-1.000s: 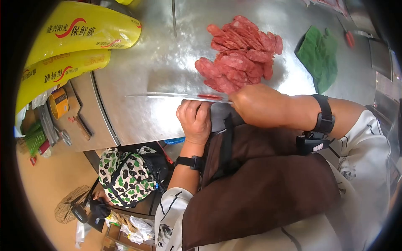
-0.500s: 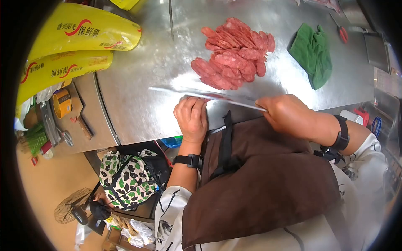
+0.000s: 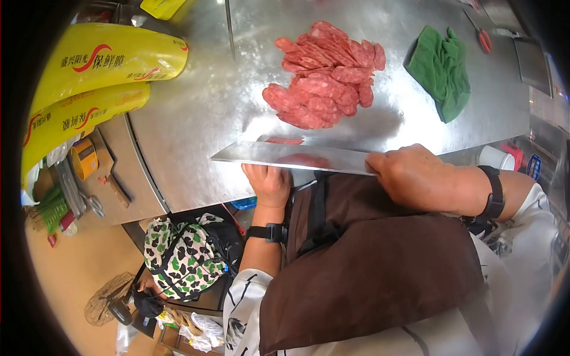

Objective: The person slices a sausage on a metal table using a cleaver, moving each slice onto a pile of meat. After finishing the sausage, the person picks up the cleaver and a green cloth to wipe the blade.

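My right hand point(image 3: 399, 172) is wrapped round the end of a long knife point(image 3: 285, 155), whose broad blade points left along the steel table's near edge. My left hand point(image 3: 268, 183) is at the near edge behind the blade, its fingertips hidden by it, so what it holds cannot be made out. A thin piece of sausage point(image 3: 285, 141) lies just beyond the blade. Farther back, a pile of red sausage slices point(image 3: 323, 77) rests on the steel table point(image 3: 196, 124).
A green cloth point(image 3: 442, 74) and red-handled scissors point(image 3: 484, 40) lie to the right. Yellow film rolls point(image 3: 113, 56) are at the left, above a cleaver point(image 3: 116, 184) and grey scissors point(image 3: 95, 204). A person in a patterned top point(image 3: 184, 255) is beyond the near edge.
The knife blade has turned from edge-on to show its flat side and now covers the fingers of my left hand. The view has shifted slightly.
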Demonstrator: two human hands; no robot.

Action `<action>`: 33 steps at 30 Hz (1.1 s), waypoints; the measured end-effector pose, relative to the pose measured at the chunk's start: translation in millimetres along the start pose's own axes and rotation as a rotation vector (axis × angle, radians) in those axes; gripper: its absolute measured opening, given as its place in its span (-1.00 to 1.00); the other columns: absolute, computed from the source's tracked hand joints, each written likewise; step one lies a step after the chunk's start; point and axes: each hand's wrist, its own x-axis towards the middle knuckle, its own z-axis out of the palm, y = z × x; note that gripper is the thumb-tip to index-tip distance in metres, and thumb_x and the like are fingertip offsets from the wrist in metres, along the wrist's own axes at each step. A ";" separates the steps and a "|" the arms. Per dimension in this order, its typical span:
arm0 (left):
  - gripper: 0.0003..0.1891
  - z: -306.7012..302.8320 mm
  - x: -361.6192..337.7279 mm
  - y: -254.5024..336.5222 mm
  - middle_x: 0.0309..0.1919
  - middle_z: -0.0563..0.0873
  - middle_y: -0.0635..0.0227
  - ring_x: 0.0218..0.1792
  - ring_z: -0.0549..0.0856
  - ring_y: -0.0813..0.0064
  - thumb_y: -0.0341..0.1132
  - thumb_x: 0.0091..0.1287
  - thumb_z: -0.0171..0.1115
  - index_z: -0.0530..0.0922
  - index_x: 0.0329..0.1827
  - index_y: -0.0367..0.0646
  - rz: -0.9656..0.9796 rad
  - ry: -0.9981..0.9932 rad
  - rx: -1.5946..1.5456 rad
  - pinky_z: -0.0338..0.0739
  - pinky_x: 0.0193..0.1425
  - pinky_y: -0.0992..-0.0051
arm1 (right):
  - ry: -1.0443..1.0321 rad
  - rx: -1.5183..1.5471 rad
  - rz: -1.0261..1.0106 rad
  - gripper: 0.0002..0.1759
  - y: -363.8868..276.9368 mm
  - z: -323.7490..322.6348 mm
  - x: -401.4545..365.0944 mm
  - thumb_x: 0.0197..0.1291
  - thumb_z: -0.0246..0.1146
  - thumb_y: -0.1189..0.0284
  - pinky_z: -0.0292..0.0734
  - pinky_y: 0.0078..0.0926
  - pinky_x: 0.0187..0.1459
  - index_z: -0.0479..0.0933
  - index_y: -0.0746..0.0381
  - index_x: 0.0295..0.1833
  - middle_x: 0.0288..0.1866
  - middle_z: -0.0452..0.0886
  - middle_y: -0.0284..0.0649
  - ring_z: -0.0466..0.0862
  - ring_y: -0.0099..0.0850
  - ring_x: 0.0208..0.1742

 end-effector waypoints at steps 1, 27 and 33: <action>-0.63 1.2 0.5 -0.2 -0.03 0.60 0.11 0.02 0.54 -0.04 -0.50 0.07 0.29 0.56 0.00 -0.17 -0.005 0.017 -0.014 0.37 0.09 0.09 | -0.010 0.006 -0.003 -0.84 0.9 0.2 1.4 0.07 0.12 0.57 0.55 -0.06 -0.36 0.47 0.40 -0.22 -0.49 0.61 0.07 0.66 0.06 -0.40; -0.56 4.1 0.2 -0.9 -0.02 0.57 0.15 0.01 0.53 -0.03 -0.62 -0.07 0.29 0.56 -0.05 -0.11 -0.023 0.024 -0.035 0.38 0.04 0.10 | 0.007 0.022 -0.128 -0.90 3.6 11.7 47.4 0.15 0.13 0.53 0.51 -0.05 -0.41 0.46 0.35 -0.25 -0.54 0.57 0.05 0.61 0.06 -0.47; -0.57 1.0 2.7 0.5 -0.04 0.57 0.17 -0.02 0.54 0.00 -0.63 -0.07 0.29 0.57 -0.07 -0.12 -0.007 0.024 -0.024 0.39 0.03 0.13 | 0.048 0.020 -0.182 -0.90 2.0 7.6 47.9 0.16 0.12 0.54 0.50 -0.05 -0.41 0.46 0.36 -0.25 -0.53 0.57 0.06 0.61 0.06 -0.46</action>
